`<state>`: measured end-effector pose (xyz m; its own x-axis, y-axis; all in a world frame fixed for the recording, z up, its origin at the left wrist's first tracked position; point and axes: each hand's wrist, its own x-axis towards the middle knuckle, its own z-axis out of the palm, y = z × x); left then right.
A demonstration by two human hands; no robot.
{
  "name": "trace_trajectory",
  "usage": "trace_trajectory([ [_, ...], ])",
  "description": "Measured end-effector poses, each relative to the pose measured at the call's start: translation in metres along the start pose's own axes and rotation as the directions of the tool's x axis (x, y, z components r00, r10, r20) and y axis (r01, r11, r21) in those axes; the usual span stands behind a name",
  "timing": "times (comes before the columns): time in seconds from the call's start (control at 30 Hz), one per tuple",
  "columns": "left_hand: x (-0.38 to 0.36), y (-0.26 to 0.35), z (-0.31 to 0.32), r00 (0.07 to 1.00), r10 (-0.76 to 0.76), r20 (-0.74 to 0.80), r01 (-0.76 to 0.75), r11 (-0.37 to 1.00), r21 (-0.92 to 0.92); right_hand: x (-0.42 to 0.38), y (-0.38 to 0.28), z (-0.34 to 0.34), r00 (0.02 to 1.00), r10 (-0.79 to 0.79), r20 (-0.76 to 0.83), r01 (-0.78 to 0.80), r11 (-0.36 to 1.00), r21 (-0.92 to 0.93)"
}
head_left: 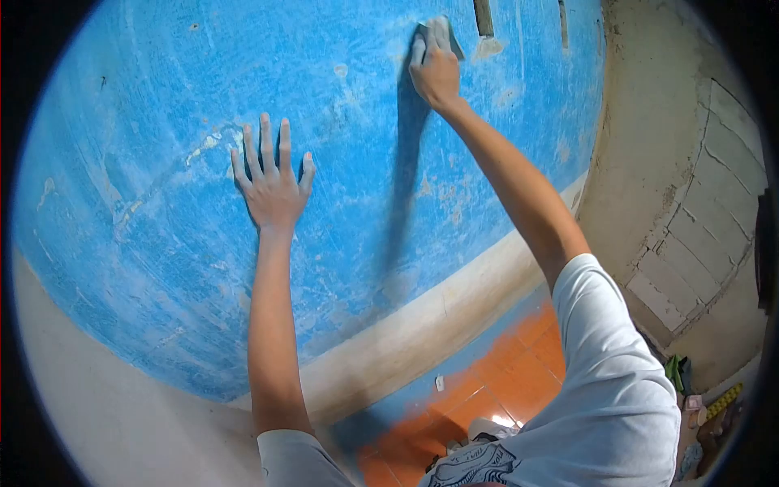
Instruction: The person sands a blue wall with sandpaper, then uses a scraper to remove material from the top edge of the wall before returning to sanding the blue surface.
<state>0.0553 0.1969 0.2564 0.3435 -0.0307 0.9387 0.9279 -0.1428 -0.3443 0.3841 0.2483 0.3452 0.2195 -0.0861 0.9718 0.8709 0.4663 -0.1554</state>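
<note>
Blue wall (341, 211) fills most of our view, rising in front of us, with both of our hands up against it. Our left hand (274, 191) lies spread on the paint, back towards us, fingers straight and well parted, with hold of nothing; its fingertips are just beside a flaked, pale patch (204, 146). Our right hand (436, 71) is higher and further right, its fingers close together over a thin grey sheet (455, 43), which it holds against the wall; the edges show past the fingers, but we cannot tell how the thumb grips it. Both hands look coated with pale dust.

Near the right hand we see a narrow upright slot (484, 16), with a second slot (563, 23) further right. Our arm's long shadow (403, 178) falls down the paint. Along the foot of the wall runs a cream band (438, 325), and below it we see orange floor tiles (523, 357), partly covered by bluish-grey dust (361, 426). To our right stands a beige wall (649, 105) with a section of bare blocks (698, 235).
</note>
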Motion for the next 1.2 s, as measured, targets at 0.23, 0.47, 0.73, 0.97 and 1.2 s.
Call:
trace_trajectory([
  [0.23, -0.003, 0.000, -0.002, 1.000, 0.003, 0.021, -0.003, 1.000, 0.004, -0.022, 0.002, -0.027, 0.749, -0.548, 0.372, 0.510, 0.836, 0.204],
  [0.47, 0.000, 0.001, -0.005, 0.999, 0.020, 0.029, -0.020, 1.000, 0.005, -0.024, -0.003, -0.020, 0.811, -0.514, 0.280, 0.519, 0.853, 0.061],
  [0.73, 0.002, 0.016, 0.000, 1.000, -0.003, -0.013, 0.003, 1.000, 0.031, 0.030, 0.037, -0.006, 0.884, -0.432, 0.179, 0.458, 0.876, -0.152],
  [0.97, 0.052, 0.040, 0.009, 0.999, 0.030, -0.021, -0.032, 0.998, -0.056, 0.114, 0.080, 0.007, 0.931, -0.362, -0.033, 0.359, 0.930, -0.085],
  [1.2, 0.105, 0.076, 0.028, 0.999, 0.034, 0.002, -0.034, 0.999, 0.005, 0.147, 0.119, -0.003, 0.895, -0.444, -0.036, 0.442, 0.896, -0.055],
])
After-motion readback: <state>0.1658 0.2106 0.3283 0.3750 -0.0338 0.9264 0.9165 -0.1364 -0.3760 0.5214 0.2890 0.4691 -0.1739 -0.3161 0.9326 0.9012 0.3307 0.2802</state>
